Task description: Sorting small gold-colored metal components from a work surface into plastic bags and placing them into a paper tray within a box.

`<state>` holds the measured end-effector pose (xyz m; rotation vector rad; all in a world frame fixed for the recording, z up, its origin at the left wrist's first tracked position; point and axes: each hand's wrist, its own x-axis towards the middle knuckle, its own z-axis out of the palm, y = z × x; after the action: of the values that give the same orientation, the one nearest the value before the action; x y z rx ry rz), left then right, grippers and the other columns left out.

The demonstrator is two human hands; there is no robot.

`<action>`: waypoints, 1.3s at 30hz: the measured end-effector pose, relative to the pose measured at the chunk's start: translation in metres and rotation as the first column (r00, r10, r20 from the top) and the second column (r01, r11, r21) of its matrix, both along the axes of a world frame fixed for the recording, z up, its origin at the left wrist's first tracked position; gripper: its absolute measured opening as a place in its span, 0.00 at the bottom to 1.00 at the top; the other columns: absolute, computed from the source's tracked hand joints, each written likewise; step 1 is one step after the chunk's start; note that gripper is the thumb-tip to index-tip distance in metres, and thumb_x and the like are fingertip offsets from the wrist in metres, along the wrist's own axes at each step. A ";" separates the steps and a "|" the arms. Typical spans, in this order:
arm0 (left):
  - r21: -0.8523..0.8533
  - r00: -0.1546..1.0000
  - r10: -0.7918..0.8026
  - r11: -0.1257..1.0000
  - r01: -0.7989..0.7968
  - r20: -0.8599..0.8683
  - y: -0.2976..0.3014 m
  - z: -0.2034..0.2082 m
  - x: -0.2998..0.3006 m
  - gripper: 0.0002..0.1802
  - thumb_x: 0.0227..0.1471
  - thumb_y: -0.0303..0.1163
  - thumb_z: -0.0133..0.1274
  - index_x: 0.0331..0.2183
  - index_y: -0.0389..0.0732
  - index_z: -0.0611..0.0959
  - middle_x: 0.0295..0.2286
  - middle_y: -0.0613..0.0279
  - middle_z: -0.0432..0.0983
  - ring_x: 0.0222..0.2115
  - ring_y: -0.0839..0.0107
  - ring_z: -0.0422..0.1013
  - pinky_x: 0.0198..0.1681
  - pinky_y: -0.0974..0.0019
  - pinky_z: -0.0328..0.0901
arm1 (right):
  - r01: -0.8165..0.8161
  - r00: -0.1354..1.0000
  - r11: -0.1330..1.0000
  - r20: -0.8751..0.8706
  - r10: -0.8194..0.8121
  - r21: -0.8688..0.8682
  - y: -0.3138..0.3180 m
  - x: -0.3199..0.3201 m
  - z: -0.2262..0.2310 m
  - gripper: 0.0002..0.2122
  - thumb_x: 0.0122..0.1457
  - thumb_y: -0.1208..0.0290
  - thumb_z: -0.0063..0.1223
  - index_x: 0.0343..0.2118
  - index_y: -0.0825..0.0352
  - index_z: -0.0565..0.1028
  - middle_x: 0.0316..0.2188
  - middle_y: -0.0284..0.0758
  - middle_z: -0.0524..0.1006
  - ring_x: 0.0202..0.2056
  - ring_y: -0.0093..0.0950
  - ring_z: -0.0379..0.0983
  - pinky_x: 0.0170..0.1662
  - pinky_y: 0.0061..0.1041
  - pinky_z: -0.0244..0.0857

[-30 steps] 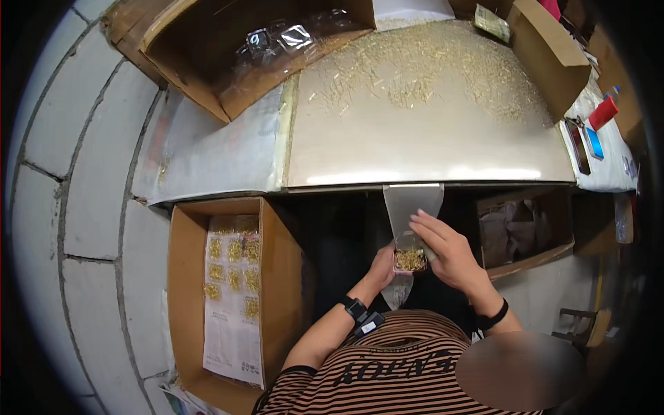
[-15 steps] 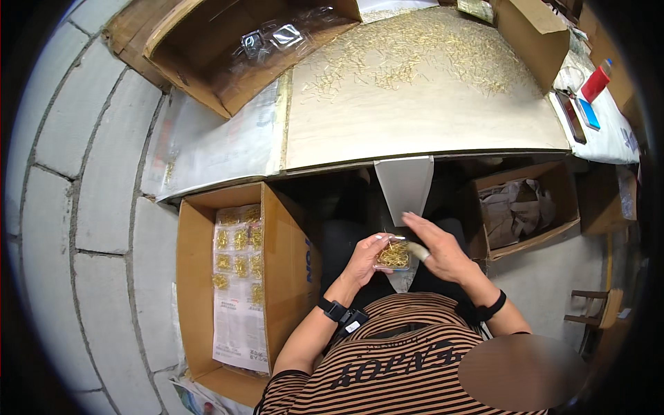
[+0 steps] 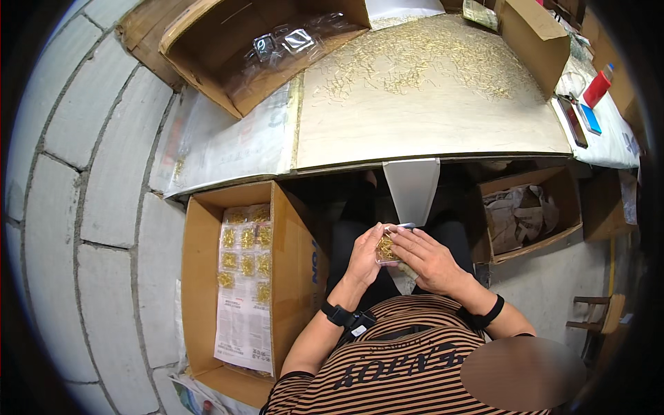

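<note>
Above my lap, my left hand [image 3: 364, 255] grips a small clear plastic box [image 3: 382, 252] by its left side. Thin gold-coloured metal pieces, like pins or clips, fill the box. Closed over the right part of the box is my right hand [image 3: 430, 261], its fingers laid together across the top and hiding much of it. A pale cover sits on the right thumb, near the box's lower edge. Whether the lid is fully shut cannot be made out.
On my left, a deep cardboard carton [image 3: 292, 277] holds several filled boxes on newspaper [image 3: 243, 325]. Ahead, loose gold pieces [image 3: 408, 66] lie scattered over the worktable [image 3: 429, 131]. A carton [image 3: 207, 66] with clear plastic cases stands back left; another [image 3: 494, 242] holds crumpled paper, right.
My right hand has come down and left onto the box, from raised beside it with fingers stretched. My left hand still holds the box. The view has shifted slightly.
</note>
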<state>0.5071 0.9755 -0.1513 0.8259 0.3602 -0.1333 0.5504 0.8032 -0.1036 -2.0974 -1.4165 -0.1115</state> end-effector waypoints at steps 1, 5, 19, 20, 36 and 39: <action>-0.003 1.000 -0.001 1.000 0.001 0.000 0.000 0.001 0.001 0.19 0.61 0.43 0.40 0.40 0.38 0.76 0.30 0.63 0.76 0.25 0.75 0.75 0.21 0.72 0.72 | 0.001 1.000 1.000 0.000 -0.001 -0.003 0.000 0.001 0.001 0.20 0.47 0.76 0.56 0.46 0.69 0.70 0.52 0.42 0.69 0.55 0.37 0.64 0.56 0.37 0.58; -0.027 0.999 -0.030 0.999 0.029 -0.012 -0.002 0.001 0.000 0.16 0.60 0.40 0.43 0.40 0.38 0.76 0.31 0.64 0.76 0.27 0.76 0.75 0.23 0.72 0.73 | 0.014 0.995 0.999 -0.101 -0.009 0.051 0.003 0.006 0.007 0.20 0.47 0.76 0.57 0.46 0.70 0.70 0.51 0.42 0.69 0.55 0.37 0.63 0.58 0.37 0.56; 0.055 0.987 0.092 0.995 -0.085 -0.132 -0.005 0.001 0.000 0.11 0.54 0.29 0.46 0.40 0.39 0.76 0.31 0.62 0.76 0.27 0.73 0.75 0.23 0.69 0.73 | 0.131 0.961 0.991 -0.247 -0.126 0.006 0.009 0.014 0.008 0.28 0.46 0.75 0.58 0.53 0.67 0.65 0.58 0.41 0.61 0.61 0.38 0.52 0.61 0.42 0.48; 0.029 0.987 0.116 0.993 -0.114 -0.108 -0.005 -0.007 0.000 0.11 0.54 0.29 0.46 0.40 0.39 0.76 0.31 0.62 0.75 0.28 0.73 0.75 0.24 0.68 0.74 | 0.131 0.960 0.991 -0.249 -0.125 0.006 0.010 0.012 0.004 0.28 0.46 0.75 0.58 0.53 0.67 0.65 0.58 0.41 0.61 0.61 0.38 0.52 0.61 0.42 0.48; -0.102 0.997 0.068 0.993 -0.064 0.041 0.001 0.002 -0.004 0.18 0.61 0.37 0.38 0.46 0.37 0.71 0.38 0.57 0.74 0.34 0.68 0.75 0.29 0.64 0.75 | 0.227 0.895 0.967 -0.416 -0.162 0.113 -0.001 0.037 -0.003 0.25 0.62 0.60 0.41 0.60 0.63 0.57 0.61 0.39 0.58 0.63 0.38 0.50 0.63 0.41 0.42; -0.099 0.997 0.061 0.994 -0.057 0.044 -0.001 -0.001 -0.005 0.18 0.61 0.38 0.38 0.46 0.36 0.71 0.38 0.56 0.74 0.35 0.67 0.75 0.30 0.63 0.75 | 0.206 0.910 0.978 -0.362 -0.204 -0.034 -0.003 0.030 0.002 0.26 0.60 0.64 0.43 0.61 0.64 0.55 0.62 0.41 0.55 0.64 0.38 0.46 0.63 0.44 0.40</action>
<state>0.5025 0.9747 -0.1518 0.7202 0.3309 -0.0757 0.5806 0.8001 -0.1016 -2.1226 -0.9745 0.1834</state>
